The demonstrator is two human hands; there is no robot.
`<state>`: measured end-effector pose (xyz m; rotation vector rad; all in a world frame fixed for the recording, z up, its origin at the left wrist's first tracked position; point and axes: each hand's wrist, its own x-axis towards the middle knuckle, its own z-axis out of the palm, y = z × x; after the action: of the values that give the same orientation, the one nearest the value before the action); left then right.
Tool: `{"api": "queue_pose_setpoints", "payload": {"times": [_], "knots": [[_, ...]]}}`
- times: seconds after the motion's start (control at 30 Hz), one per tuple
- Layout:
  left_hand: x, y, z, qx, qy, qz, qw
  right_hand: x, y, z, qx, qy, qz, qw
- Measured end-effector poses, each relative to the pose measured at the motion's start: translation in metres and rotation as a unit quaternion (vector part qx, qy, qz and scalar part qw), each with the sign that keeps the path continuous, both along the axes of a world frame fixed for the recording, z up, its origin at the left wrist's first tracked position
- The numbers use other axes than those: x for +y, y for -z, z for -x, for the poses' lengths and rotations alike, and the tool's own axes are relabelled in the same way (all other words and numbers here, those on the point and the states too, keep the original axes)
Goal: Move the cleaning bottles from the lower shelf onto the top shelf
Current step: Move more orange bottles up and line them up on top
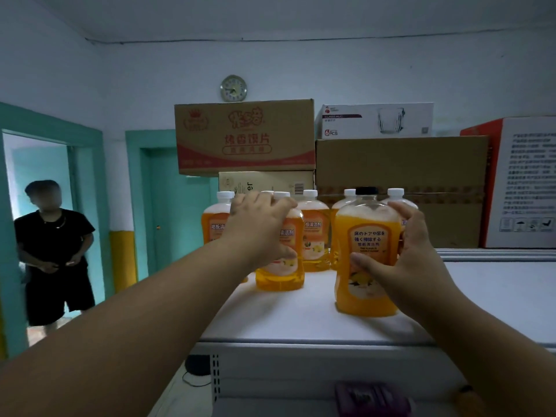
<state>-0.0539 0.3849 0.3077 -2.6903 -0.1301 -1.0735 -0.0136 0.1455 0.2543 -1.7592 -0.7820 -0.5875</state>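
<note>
A black-capped bottle (367,254) is gripped by the right hand (412,263) and a white-capped bottle (284,257) by the left hand (258,227). Both are set upright on the top shelf (496,296), apparently so they can be lined up with the row behind.

left hand (258,227): fingers curled, gripping | right hand (412,260): fingers wrapped, gripping

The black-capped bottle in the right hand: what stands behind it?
Behind the black-capped bottle, held by the right hand, two white-capped bottles show caps and shoulders, with a brown carton further back. Their lower bodies are covered.
</note>
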Motion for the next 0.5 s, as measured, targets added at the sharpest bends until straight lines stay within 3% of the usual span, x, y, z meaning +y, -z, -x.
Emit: {"api": "queue_pose_setpoints", "payload": {"times": [0.5], "knots": [[0.021, -0.003, -0.015, 0.018, -0.031, -0.012, 0.999, 0.008, 0.002, -0.004, 0.003, 0.027, 0.009, 1.000]]}}
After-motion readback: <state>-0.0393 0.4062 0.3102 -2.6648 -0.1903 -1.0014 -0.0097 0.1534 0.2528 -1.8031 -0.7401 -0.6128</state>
